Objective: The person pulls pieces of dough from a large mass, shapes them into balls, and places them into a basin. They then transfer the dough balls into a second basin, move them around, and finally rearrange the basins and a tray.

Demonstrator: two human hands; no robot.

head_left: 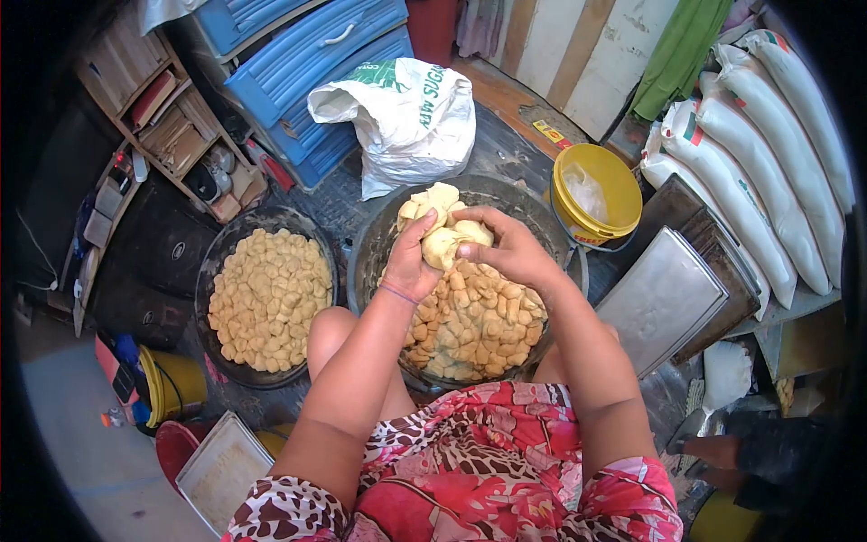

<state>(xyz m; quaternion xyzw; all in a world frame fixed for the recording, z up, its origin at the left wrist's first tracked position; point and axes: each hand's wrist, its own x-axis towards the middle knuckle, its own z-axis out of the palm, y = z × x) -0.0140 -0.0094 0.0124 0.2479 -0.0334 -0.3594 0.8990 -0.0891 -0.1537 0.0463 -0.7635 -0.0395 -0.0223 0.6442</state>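
Note:
Pale dough (pixel 442 246) is held between my two hands, above a large dark basin (pixel 363 257). My left hand (pixel 414 262) has its fingers wrapped round the dough from the left. From the right, my right hand (pixel 515 248) presses its thumb and fingers on the same dough. Another pale dough lump (pixel 433 199) shows just beyond my left fingertips. Many browner dough pieces (pixel 479 321) fill the near part of the basin under my hands. To the left, a second dark basin (pixel 206 271) holds many small dough pieces (pixel 269 298).
Behind the basin stands a white sugar sack (pixel 415 122). A yellow bucket (pixel 623 203) with a clear bag is at its right, near stacked metal trays (pixel 664 298) and full white sacks (pixel 759 163). Blue drawers (pixel 312 63) and a wooden shelf (pixel 172 126) are back left.

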